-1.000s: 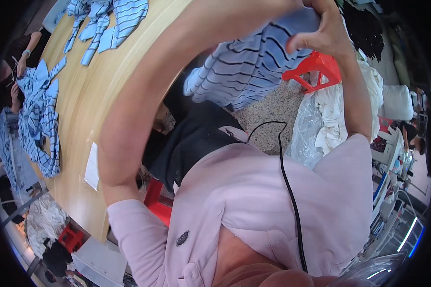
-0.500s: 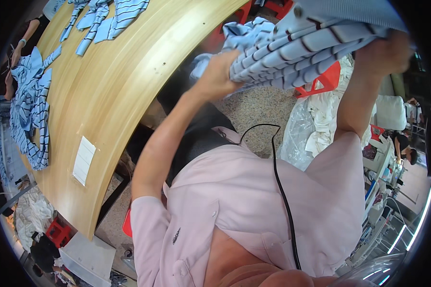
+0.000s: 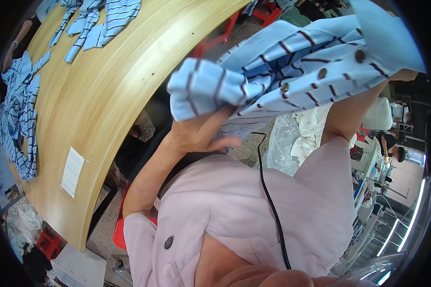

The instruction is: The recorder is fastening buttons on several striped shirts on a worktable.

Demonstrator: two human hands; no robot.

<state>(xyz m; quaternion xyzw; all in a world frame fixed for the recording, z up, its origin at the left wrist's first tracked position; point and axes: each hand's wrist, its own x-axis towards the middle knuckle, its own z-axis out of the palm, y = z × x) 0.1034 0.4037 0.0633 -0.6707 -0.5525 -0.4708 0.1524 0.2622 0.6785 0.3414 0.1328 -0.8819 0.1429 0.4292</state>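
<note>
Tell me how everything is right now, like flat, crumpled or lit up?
Striped shirt, held up, creased
Left hand, touching the shirt, fingers partly hidden
Right hand, mostly hidden behind the shirt
Other striped garments, crumpled
White paper, lying flat
Clear plastic, crumpled
Tube light, lit

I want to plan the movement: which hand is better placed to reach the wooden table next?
Probably the left hand: it is nearer the wooden table, touching the left end of the striped garment. The right hand is farther away, mostly hidden behind plain blue fabric.
</note>
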